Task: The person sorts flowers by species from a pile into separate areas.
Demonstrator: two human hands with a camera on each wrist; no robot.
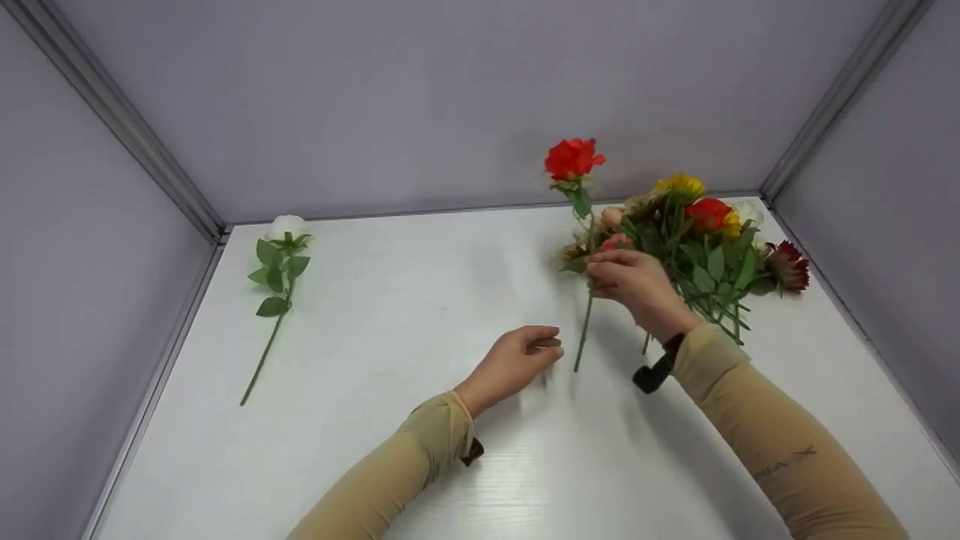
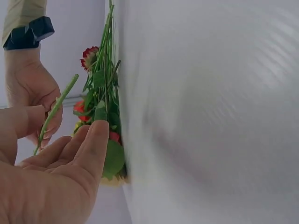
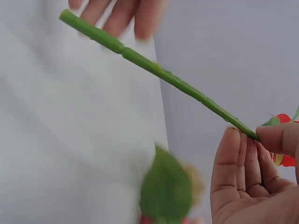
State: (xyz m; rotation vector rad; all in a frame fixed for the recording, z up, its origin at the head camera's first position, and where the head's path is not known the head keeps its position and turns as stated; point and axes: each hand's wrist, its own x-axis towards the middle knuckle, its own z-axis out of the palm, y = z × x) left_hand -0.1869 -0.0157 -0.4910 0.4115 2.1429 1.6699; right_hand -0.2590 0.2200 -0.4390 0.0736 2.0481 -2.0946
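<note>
Right hand [image 1: 637, 289]: thumb and fingers clamped on the green stem [image 1: 583, 330] of a red flower [image 1: 571, 159]. Grip falls partway along the stem, below the bloom and its leaves. Flower held up off the tabletop [image 1: 375, 315], bloom uppermost, stem near upright with a slight lean, its cut end pointing down toward the near side.

Left hand [image 1: 517, 360]: just beside the lower stem, thumb and fingers apart and loosely bent, nothing clamped. Left wrist view shows the stem crossing between thumb and fingertips (contact, if any, cannot be told).

Behind and to the right of the right hand, a heap of flowers on the tabletop: a yellow flower [image 1: 681, 186] at the back, a red-and-yellow flower [image 1: 709, 215] near the middle, a pink flower [image 1: 617, 241] close by the right hand, a dark red flower [image 1: 787, 266] at the right edge. Leaves and stems overlap there; exact count not readable.

Well apart, on the left side of the tabletop, a single white rose [image 1: 286, 227] lies with its bloom toward the grey back panel [image 1: 450, 97] and its stem toward the near side.
</note>
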